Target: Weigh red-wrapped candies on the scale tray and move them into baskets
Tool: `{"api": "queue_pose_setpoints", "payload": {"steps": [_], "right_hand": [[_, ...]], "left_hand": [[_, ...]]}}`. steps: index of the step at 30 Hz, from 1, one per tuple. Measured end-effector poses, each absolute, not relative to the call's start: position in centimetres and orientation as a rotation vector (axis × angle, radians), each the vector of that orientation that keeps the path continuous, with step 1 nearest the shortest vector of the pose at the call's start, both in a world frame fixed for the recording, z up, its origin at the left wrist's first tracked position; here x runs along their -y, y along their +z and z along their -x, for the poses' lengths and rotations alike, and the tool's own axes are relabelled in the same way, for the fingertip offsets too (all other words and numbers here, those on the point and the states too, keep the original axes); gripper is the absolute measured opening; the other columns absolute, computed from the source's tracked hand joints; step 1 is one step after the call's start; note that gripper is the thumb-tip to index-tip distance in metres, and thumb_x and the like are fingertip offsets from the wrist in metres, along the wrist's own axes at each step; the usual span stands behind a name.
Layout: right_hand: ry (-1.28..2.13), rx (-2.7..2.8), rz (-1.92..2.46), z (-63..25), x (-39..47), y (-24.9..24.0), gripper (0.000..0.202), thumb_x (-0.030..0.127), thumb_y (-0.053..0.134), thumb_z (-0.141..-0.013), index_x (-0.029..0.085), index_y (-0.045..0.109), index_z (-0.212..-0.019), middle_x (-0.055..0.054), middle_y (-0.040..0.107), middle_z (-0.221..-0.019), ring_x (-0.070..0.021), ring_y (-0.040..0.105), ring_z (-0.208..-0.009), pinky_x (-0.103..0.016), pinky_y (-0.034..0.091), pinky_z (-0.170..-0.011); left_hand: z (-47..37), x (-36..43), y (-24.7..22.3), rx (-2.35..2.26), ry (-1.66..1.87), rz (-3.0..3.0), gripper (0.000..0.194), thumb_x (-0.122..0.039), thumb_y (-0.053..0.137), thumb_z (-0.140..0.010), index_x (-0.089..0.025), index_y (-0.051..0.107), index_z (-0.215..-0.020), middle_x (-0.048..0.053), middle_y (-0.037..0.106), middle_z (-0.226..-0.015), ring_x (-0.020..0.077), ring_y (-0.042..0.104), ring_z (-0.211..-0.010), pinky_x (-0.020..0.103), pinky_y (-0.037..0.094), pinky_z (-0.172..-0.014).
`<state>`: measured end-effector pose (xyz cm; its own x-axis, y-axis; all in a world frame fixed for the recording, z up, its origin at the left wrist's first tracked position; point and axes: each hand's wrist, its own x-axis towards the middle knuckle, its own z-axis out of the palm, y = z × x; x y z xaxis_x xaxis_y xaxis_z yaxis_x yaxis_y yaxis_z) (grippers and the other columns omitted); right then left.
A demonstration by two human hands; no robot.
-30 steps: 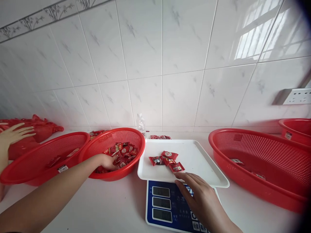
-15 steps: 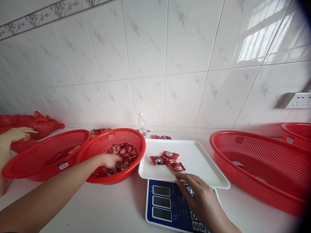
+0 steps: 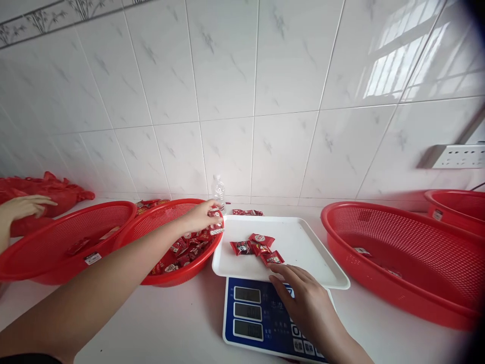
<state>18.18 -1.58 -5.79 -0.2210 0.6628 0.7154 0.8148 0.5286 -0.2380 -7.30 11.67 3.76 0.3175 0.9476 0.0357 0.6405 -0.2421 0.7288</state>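
My left hand (image 3: 200, 218) is closed on a small red snack packet (image 3: 215, 221), held above the right rim of a red mesh basket (image 3: 162, 222). Inside that basket lie many similar red packets (image 3: 189, 247). On the white tray (image 3: 299, 242) of the weighing scale (image 3: 265, 318) sits a little cluster of red packets (image 3: 261, 247). My right hand (image 3: 303, 293) rests over the tray's front edge, thumb apart from the fingers, holding nothing; its fingertips are just by the nearest packet. The hand partly hides the scale's keys.
To the left, another person's hand (image 3: 26, 207) is near red plastic bags (image 3: 64, 194), behind a second red basket (image 3: 68, 237). A clear bottle (image 3: 218, 191) stands by the wall. At right are a large red basket (image 3: 379, 283) and a smaller one (image 3: 454, 202).
My left hand has risen out of the basket and moved right, a red packet in its fingers. My right hand stays at the tray's edge. The view has shifted slightly.
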Motion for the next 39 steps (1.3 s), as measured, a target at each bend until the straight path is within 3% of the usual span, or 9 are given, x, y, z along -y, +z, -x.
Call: {"api": "queue_pose_setpoints", "payload": {"steps": [5,9,14,17,21,24,28,34,39], "right_hand": [[-0.389,2.0,1.251,-18.7,1.0,-6.3,0.032,0.035,0.036,-0.097,0.019,0.063,-0.105,-0.009,0.074,-0.095,-0.0246,0.07,-0.083,-0.044,0.057,-0.076],[-0.318,2.072,1.247,-18.8,0.9,-6.6,0.03,0.034,0.04,-0.096,0.02,0.059,-0.115,-0.009,0.072,-0.107,-0.0252,0.069,-0.097,-0.05,0.052,-0.088],[-0.238,2.109,1.243,-18.6,1.2,-6.5,0.03,0.034,0.043,-0.096,0.021,0.056,-0.12,-0.009,0.069,-0.115,-0.0262,0.064,-0.107,-0.056,0.047,-0.094],[-0.205,2.1,1.237,-18.6,1.3,-6.3,0.028,0.034,0.043,-0.096,0.022,0.055,-0.119,-0.009,0.069,-0.114,-0.0258,0.065,-0.106,-0.057,0.047,-0.094],[-0.166,2.087,1.204,-18.4,1.5,-5.9,0.027,0.033,0.041,-0.097,0.023,0.054,-0.119,-0.008,0.07,-0.111,-0.0239,0.067,-0.101,-0.054,0.048,-0.093],[-0.178,2.054,1.187,-18.4,1.6,-5.8,0.028,0.033,0.04,-0.098,0.024,0.053,-0.12,-0.008,0.071,-0.108,-0.0229,0.068,-0.098,-0.053,0.049,-0.092],[-0.245,2.0,1.203,-18.6,1.3,-6.0,0.027,0.034,0.04,-0.098,0.022,0.059,-0.113,-0.009,0.073,-0.103,-0.0233,0.069,-0.094,-0.049,0.05,-0.09],[-0.356,2.031,1.329,-19.1,0.8,-7.1,0.035,0.039,0.039,-0.097,0.021,0.056,-0.121,-0.01,0.069,-0.115,-0.0295,0.063,-0.109,-0.056,0.046,-0.093],[-0.283,2.091,1.301,-18.6,0.9,-7.4,0.034,0.036,0.04,-0.097,0.021,0.054,-0.124,-0.01,0.07,-0.113,-0.0276,0.063,-0.109,-0.058,0.043,-0.097]], "left_hand": [[2.6,-10.2,2.3,-1.22,0.303,-2.263,0.061,-0.043,0.057,-0.084,-0.021,0.038,-0.138,0.014,0.043,-0.143,0.0268,0.045,-0.126,0.037,0.037,-0.102],[0.0,-8.9,0.6,-1.106,0.025,-2.402,0.078,-0.063,0.046,-0.084,-0.02,0.026,-0.146,0.015,0.028,-0.152,0.0336,0.023,-0.139,0.048,0.025,-0.11],[-1.0,-8.5,-1.1,-1.042,-0.035,-2.502,0.083,-0.073,0.048,-0.077,-0.035,0.023,-0.147,0.007,0.013,-0.157,0.0403,-0.002,-0.142,0.063,0.011,-0.109],[-0.9,-8.5,-1.0,-1.027,-0.02,-2.552,0.074,-0.069,0.051,-0.079,-0.034,0.035,-0.142,0.007,0.016,-0.156,0.039,0.006,-0.142,0.059,0.015,-0.11],[-1.0,-8.5,-0.7,-1.01,0.129,-2.605,0.051,-0.062,0.051,-0.082,-0.027,0.055,-0.119,0.009,0.047,-0.133,0.0331,0.039,-0.125,0.051,0.033,-0.102],[-1.3,-8.6,-1.2,-1.016,0.25,-2.621,0.039,-0.056,0.054,-0.083,-0.022,0.059,-0.103,0.009,0.056,-0.115,0.0283,0.048,-0.112,0.044,0.04,-0.095],[-1.4,-8.9,-1.7,-1.02,0.264,-2.617,0.044,-0.05,0.059,-0.081,-0.021,0.053,-0.114,0.012,0.054,-0.123,0.0303,0.046,-0.116,0.047,0.038,-0.097],[-1.1,-8.8,-1.5,-1.008,0.131,-2.588,0.078,-0.06,0.062,-0.074,-0.022,0.037,-0.137,0.016,0.037,-0.143,0.0373,0.027,-0.133,0.054,0.027,-0.106],[-1.1,-8.6,-1.7,-0.95,0.124,-2.595,0.08,-0.067,0.057,-0.074,-0.026,0.035,-0.14,0.012,0.033,-0.146,0.0375,0.016,-0.139,0.058,0.017,-0.109]]}}
